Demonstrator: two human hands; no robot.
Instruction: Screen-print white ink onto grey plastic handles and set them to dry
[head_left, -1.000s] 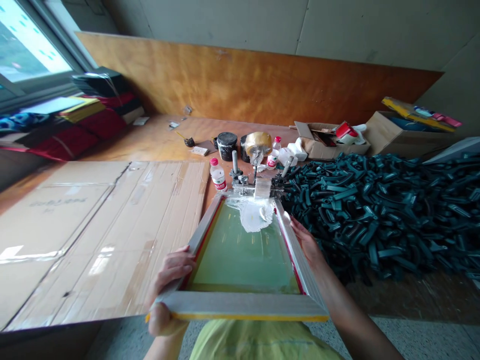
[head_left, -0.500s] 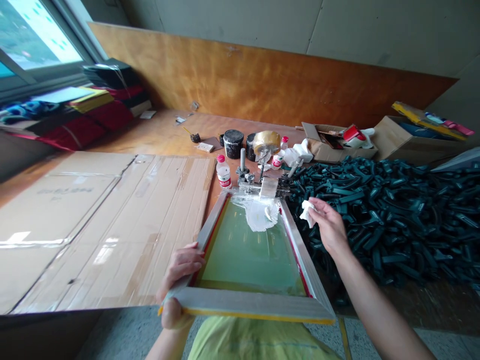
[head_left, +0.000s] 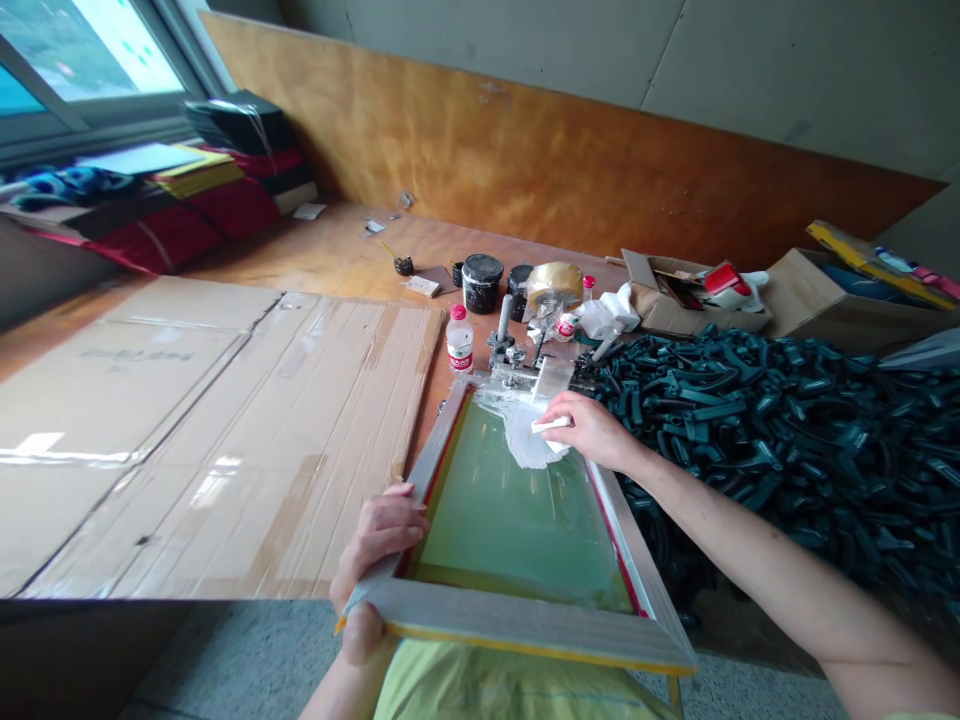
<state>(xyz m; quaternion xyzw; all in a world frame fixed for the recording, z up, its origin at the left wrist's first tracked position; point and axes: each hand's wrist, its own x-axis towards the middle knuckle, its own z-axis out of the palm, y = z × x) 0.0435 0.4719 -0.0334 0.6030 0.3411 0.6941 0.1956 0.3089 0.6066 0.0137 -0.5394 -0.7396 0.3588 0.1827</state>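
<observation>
My left hand point(head_left: 379, 560) is wrapped round the near left corner of a screen printing frame point(head_left: 525, 612), thumb below and fingers over the side rail. The frame has grey metal rails and a green mesh point(head_left: 517, 530), and it is tilted toward me. White ink point(head_left: 523, 445) lies in a patch at the mesh's far end. Over that patch, my right hand point(head_left: 589, 428) pinches a white wad of tissue point(head_left: 553, 424). Whether the tissue touches the ink, I cannot tell. Behind the frame is a metal clamp point(head_left: 517, 360) with upright posts.
A large flat cardboard sheet point(head_left: 225, 440) covers the table's left. Dark green plastic parts point(head_left: 772, 430) are heaped on the right. Beyond the frame stand a red-capped bottle point(head_left: 460, 345), a black ink tub point(head_left: 481, 283) and a tape roll point(head_left: 553, 285). Cardboard boxes point(head_left: 671, 305) sit farther right.
My right hand has moved left with the tissue, from above the plastic parts to over the white ink. My left hand keeps its grip on the frame. The view has shifted slightly.
</observation>
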